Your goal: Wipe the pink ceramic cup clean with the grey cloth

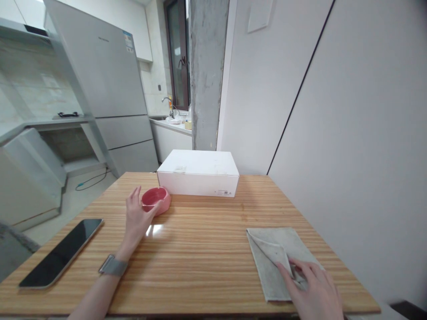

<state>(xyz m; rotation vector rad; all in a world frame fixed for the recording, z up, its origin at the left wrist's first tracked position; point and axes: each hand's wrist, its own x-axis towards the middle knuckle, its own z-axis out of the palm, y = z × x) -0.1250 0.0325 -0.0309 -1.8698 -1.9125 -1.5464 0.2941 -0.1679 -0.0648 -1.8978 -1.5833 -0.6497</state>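
Striped wood grain covers the counter, with a pale wall along its right side. Toward the far left, the left hand curves about the near left side of a pink bowl, its thumb across the outer side; whether those fingers truly grip, I cannot tell from this angle. By the near right edge, the right hand pinches a bunched fold of grey cloth between thumb and fingers. Light, even pressure suits the bowl, while a shallow pinch should spare the cloth's lower layers from dragging. A white box stands close behind the bowl, a phone lies along the left edge and the cloth reaches close to the front edge, so the widest room to move is the stretch of wood between the two hands
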